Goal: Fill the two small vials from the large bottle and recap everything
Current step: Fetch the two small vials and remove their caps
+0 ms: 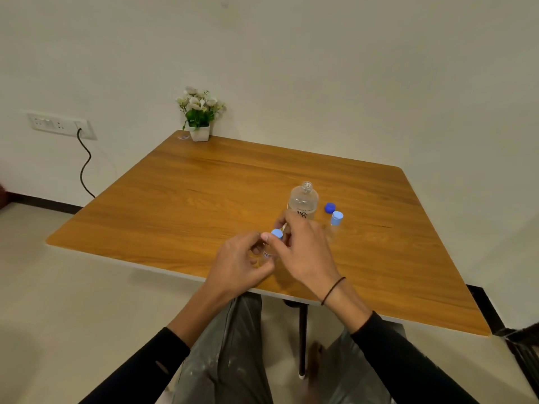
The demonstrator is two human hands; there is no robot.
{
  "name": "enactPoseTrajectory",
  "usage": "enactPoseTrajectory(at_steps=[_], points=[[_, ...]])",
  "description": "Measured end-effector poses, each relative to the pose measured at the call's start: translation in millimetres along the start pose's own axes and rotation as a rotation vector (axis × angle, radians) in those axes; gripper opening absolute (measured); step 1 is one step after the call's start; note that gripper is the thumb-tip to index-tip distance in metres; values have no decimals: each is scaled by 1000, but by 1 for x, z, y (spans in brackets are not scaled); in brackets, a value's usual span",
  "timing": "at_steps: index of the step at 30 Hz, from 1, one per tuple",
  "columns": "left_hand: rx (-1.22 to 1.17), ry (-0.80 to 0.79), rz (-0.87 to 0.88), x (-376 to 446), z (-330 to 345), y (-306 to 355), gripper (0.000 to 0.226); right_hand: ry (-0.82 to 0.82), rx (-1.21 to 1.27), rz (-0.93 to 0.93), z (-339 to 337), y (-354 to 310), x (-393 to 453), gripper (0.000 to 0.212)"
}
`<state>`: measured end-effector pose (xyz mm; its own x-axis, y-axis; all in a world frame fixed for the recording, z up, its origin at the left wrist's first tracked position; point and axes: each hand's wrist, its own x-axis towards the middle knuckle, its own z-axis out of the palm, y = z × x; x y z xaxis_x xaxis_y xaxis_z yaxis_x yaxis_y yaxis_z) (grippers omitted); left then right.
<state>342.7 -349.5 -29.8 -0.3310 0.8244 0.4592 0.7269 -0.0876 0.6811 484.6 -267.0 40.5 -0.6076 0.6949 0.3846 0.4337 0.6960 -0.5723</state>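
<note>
A small clear vial stands near the table's front edge, and my left hand grips its body. My right hand pinches the vial's light blue cap from above. Behind my hands the large clear bottle stands upright with its neck uncapped. Its dark blue cap lies on the table to the right of it. A second small vial with a light blue cap stands just right of the bottle.
The wooden table has a potted white-flower plant at its far left corner. A wall socket with a black cord is at the left. My knees sit under the front edge.
</note>
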Motion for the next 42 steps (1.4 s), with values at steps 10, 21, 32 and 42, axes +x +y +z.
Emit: enactPoseTrajectory(at_steps=[10,21,32,42], points=[[33,-84,121,-4,-7,2,18,-193,-28,-46,-8,2,-6,19],[-223,-108,9,-4,-12,5,27,-416,58,-55,-34,-1,-14,69],[-204,-129,8,-5,-7,1,33,-373,-158,-210,-32,3,-7,22],[-132,-175,109,-1,-1,0,27,-364,-108,-141,-39,-5,-14,70]])
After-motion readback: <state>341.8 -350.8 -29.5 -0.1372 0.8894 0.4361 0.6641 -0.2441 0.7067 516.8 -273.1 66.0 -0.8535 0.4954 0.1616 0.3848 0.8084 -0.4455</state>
